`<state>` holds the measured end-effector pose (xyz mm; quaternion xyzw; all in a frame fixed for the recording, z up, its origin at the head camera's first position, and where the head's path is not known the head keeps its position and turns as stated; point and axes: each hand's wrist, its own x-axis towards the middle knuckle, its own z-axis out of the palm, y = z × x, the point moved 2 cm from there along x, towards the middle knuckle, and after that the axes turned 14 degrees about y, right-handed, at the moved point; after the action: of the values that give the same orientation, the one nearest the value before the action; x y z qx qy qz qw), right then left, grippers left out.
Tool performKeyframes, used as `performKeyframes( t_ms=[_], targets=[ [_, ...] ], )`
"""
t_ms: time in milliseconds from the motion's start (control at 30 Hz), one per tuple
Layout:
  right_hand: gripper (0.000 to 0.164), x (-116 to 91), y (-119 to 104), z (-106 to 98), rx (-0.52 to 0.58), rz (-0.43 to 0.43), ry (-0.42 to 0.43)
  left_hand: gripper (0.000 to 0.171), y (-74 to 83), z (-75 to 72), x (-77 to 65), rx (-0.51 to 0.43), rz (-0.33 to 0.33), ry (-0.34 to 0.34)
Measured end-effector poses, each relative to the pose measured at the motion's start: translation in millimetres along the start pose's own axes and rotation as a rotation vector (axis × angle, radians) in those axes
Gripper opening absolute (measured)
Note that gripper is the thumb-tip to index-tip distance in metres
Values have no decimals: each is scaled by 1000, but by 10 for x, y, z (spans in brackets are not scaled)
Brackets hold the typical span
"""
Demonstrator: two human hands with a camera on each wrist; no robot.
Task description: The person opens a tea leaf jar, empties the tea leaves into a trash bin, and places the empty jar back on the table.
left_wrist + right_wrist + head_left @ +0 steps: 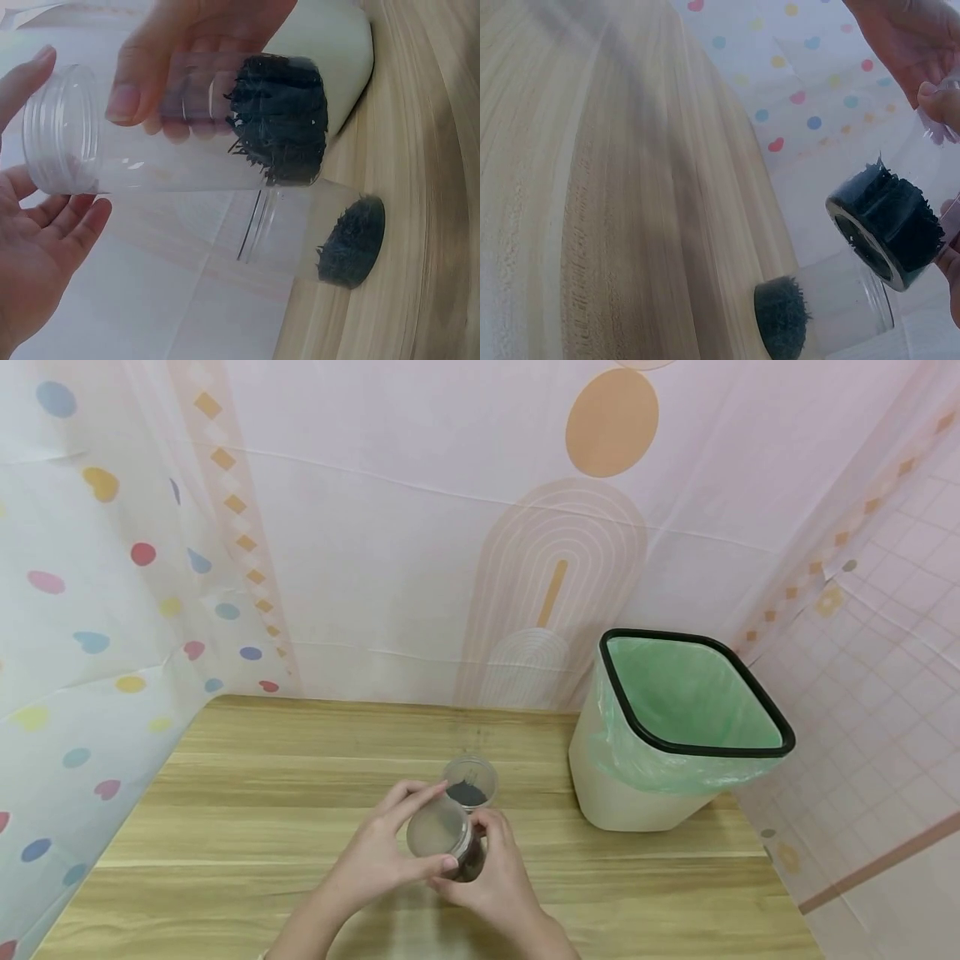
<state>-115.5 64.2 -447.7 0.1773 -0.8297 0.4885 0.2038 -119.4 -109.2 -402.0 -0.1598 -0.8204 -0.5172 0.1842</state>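
A clear plastic jar [214, 165] with dark, shredded-looking pieces in its bottom is held up between the hands. My left hand [378, 852] spans its translucent lid [435, 829], with thumb and fingers at opposite sides of the rim. My right hand [502, 872] grips the jar's body from the right side. In the right wrist view the jar's base is tilted and off the table. Just beyond it stands a second clear jar [470, 782], upright on the table, with similar dark pieces in the bottom. No lid shows on that one.
A pale trash bin [626, 793] with a black rim and green liner stands to the right on the wood-grain table [300, 777]. A patterned cloth [375, 568] hangs behind the table and along both sides. A few dark specks lie behind the second jar.
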Motion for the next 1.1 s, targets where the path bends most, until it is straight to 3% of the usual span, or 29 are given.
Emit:
performKeyframes(
  t_ms=[267, 400, 567, 767, 933, 1100],
  targets=[
    [70, -31, -20, 37, -29, -57, 28, 59, 16, 31, 5, 67, -31, 14],
    [69, -34, -1, 30, -21, -39, 12, 70, 4, 21, 13, 63, -27, -30],
    [68, -10, 24, -26, 99, 73, -87, 88, -3, -66, 14, -28, 55, -133],
    [73, 7, 14, -72, 227, 198, -214, 73, 45, -154, 29, -130, 127, -205],
    [72, 5, 4, -75, 245, 202, -227, 67, 67, -168, 29, -92, 131, -193],
    [72, 2, -5, -65, 211, 190, -192, 66, 62, -141, 27, -44, 84, -135]
  ],
)
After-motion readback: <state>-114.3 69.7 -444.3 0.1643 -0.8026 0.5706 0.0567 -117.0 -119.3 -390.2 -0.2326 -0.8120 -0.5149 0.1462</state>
